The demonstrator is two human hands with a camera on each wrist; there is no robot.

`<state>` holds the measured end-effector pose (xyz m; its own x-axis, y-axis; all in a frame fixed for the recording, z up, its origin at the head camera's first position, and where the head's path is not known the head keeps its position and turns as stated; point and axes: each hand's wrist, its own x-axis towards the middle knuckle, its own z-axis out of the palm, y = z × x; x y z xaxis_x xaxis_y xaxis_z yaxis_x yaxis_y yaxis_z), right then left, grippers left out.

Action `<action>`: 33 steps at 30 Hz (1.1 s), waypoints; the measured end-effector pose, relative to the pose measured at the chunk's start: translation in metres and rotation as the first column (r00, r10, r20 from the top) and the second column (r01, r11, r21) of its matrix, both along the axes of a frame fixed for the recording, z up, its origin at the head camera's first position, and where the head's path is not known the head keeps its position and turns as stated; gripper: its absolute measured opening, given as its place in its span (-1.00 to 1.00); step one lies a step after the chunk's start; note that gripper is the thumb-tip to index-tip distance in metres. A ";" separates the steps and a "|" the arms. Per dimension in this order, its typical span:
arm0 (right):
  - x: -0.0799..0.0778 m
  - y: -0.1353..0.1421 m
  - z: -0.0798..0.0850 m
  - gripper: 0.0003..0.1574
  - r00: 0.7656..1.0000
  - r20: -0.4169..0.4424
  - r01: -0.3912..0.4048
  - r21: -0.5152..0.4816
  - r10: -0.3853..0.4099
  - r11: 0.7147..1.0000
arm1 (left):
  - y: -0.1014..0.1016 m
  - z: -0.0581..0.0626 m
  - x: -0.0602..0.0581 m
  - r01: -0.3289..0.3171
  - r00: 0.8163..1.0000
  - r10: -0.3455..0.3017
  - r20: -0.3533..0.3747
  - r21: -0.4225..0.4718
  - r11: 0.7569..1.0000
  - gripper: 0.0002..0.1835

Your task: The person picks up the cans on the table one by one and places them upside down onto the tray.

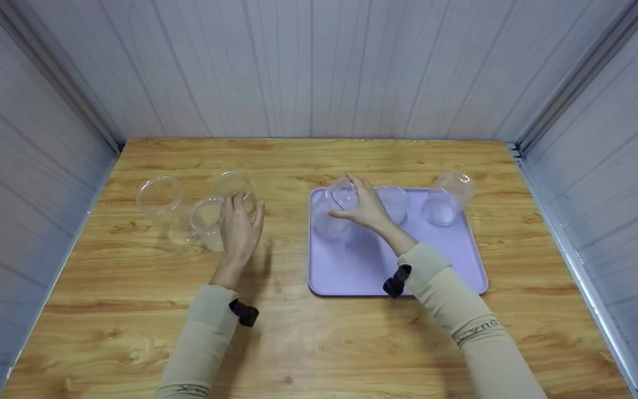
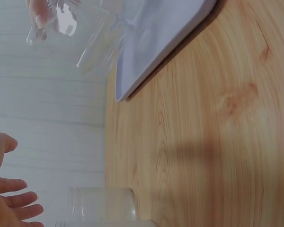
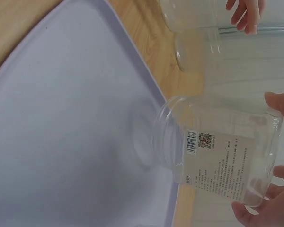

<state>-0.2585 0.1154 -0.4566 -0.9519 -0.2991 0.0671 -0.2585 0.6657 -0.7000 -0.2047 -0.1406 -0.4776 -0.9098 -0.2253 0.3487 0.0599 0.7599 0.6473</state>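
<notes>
Cannot read the fine print on the paper label point(image 3: 217, 165): too small. Cannot see, in the head view, the part of the inverted clear jar point(image 1: 329, 221) behind the right hand point(image 1: 369, 208), nor tell its contact with the purple tray point(image 1: 352, 271). Lost beneath the right sleeve point(image 1: 490, 349), a stretch of near tray rim; behind the left hand point(image 1: 240, 233), one side of a clear open jar point(image 1: 207, 216). Cropped at the bottom, the right sleeve and left sleeve point(image 1: 197, 343); too blurred to read, the sleeve lettering point(image 1: 477, 328). Cut by the picture edge in each wrist view: both hands and the tray.
</notes>
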 end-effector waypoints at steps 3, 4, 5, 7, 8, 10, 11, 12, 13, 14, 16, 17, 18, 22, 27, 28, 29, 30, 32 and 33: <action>-0.004 -0.001 0.000 0.24 1.000 0.011 -0.009 0.053 0.008 0.999 | -0.004 0.001 0.001 -0.029 0.999 0.031 0.030 -0.039 0.999 -0.46; -0.006 -0.001 0.000 0.24 1.000 0.015 -0.009 0.065 0.008 0.998 | -0.006 0.000 0.001 -0.040 0.998 0.042 0.038 -0.051 0.998 -0.46; -0.007 -0.002 0.000 0.24 1.000 0.019 -0.009 0.075 0.007 0.997 | -0.007 0.000 0.001 -0.053 0.998 0.056 0.041 -0.061 0.997 -0.46; -0.010 -0.003 0.000 0.25 1.000 0.029 -0.006 0.090 0.004 0.996 | -0.010 0.000 0.001 -0.068 0.996 0.072 0.045 -0.086 0.994 -0.47; -0.011 -0.003 0.000 0.25 1.000 0.031 -0.005 0.096 0.002 0.995 | -0.012 -0.001 0.001 -0.072 0.996 0.077 0.045 -0.098 0.993 -0.47; -0.013 -0.004 0.000 0.25 0.999 0.040 -0.002 0.109 -0.002 0.994 | -0.015 -0.002 0.001 -0.080 0.995 0.086 0.041 -0.129 0.988 -0.46; -0.014 -0.005 0.000 0.25 0.999 0.044 -0.002 0.114 -0.003 0.993 | -0.017 -0.002 0.000 -0.081 0.995 0.088 0.042 -0.144 0.986 -0.45; -0.015 -0.005 -0.001 0.25 0.999 0.049 -0.002 0.117 -0.004 0.993 | -0.018 -0.003 0.000 -0.081 0.995 0.089 0.043 -0.156 0.984 -0.44; -0.016 -0.006 -0.001 0.25 0.998 0.055 -0.001 0.119 -0.005 0.993 | -0.020 -0.003 0.000 -0.082 0.995 0.092 0.047 -0.170 0.982 -0.43; -0.016 -0.007 -0.001 0.25 0.998 0.057 -0.002 0.124 -0.005 0.992 | -0.022 -0.004 0.000 -0.085 0.994 0.096 0.053 -0.183 0.979 -0.42; -0.018 -0.008 -0.002 0.24 0.998 0.068 -0.007 0.129 -0.002 0.992 | -0.025 -0.004 0.000 -0.088 0.992 0.105 0.071 -0.212 0.973 -0.39; -0.019 -0.008 -0.002 0.24 0.997 0.072 -0.009 0.133 -0.001 0.991 | -0.026 -0.004 0.000 -0.088 0.991 0.108 0.080 -0.223 0.971 -0.38; -0.020 -0.009 -0.003 0.24 0.997 0.077 -0.009 0.137 -0.002 0.991 | -0.027 -0.004 0.000 -0.090 0.990 0.113 0.085 -0.233 0.968 -0.37; -0.023 -0.010 -0.004 0.24 0.996 0.093 -0.003 0.156 -0.012 0.988 | -0.034 -0.006 0.000 -0.101 0.987 0.132 0.094 -0.276 0.956 -0.35; -0.027 -0.013 -0.004 0.25 0.995 0.093 0.010 0.179 -0.027 0.984 | -0.041 -0.009 -0.004 -0.128 0.983 0.163 0.089 -0.308 0.943 -0.37; -0.028 -0.014 -0.004 0.24 0.995 0.092 0.009 0.182 -0.026 0.983 | -0.042 -0.009 -0.005 -0.127 0.981 0.166 0.098 -0.317 0.940 -0.36; -0.029 -0.015 -0.004 0.24 0.996 0.090 0.009 0.185 -0.026 0.983 | -0.043 -0.009 -0.005 -0.125 0.979 0.169 0.111 -0.320 0.939 -0.34; -0.029 -0.016 -0.003 0.24 0.995 0.091 0.011 0.187 -0.028 0.982 | -0.044 -0.009 -0.005 -0.122 0.977 0.170 0.126 -0.321 0.939 -0.32; -0.029 -0.017 -0.003 0.23 0.995 0.090 0.013 0.194 -0.031 0.981 | -0.045 -0.009 -0.006 -0.113 0.974 0.170 0.152 -0.326 0.939 -0.28; -0.029 -0.018 -0.003 0.23 0.996 0.089 0.013 0.196 -0.031 0.980 | -0.046 -0.009 -0.006 -0.110 0.972 0.171 0.162 -0.330 0.938 -0.27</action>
